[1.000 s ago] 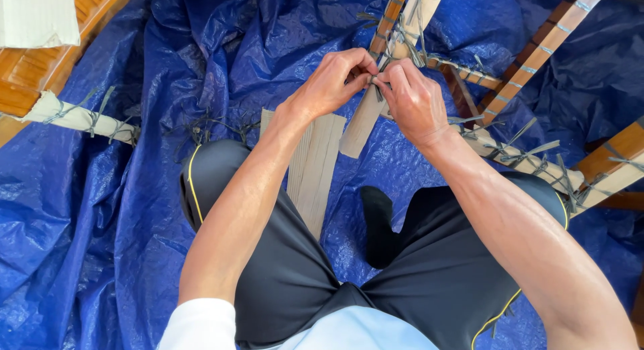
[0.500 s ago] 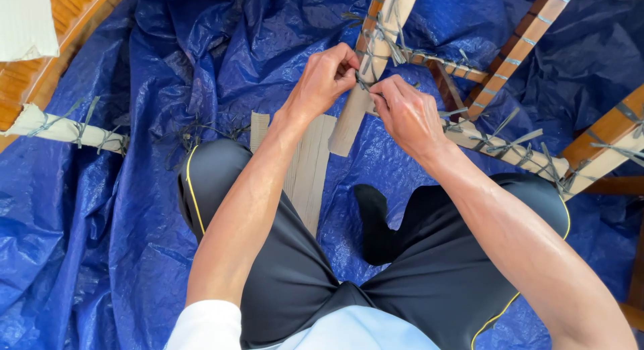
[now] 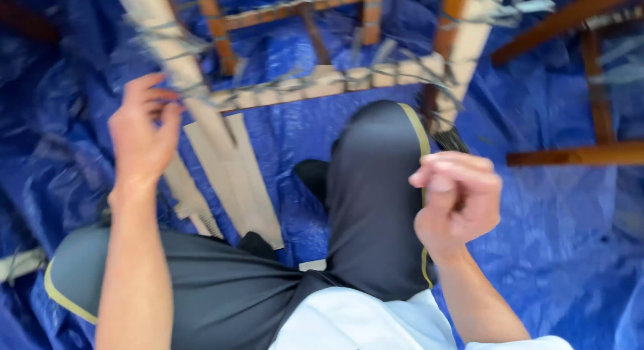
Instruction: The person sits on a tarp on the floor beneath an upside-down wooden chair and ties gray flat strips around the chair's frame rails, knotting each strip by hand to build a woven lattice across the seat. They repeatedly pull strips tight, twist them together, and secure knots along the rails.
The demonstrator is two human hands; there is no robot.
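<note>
Single head-worn view, looking steeply down from above at close range. Left hand (image 3: 142, 137) at left of frame, right hand (image 3: 459, 197) lower right, wooden frame (image 3: 322, 82) beyond both, blue tarp (image 3: 557, 216) beneath. Motion-blurred throughout.
</note>
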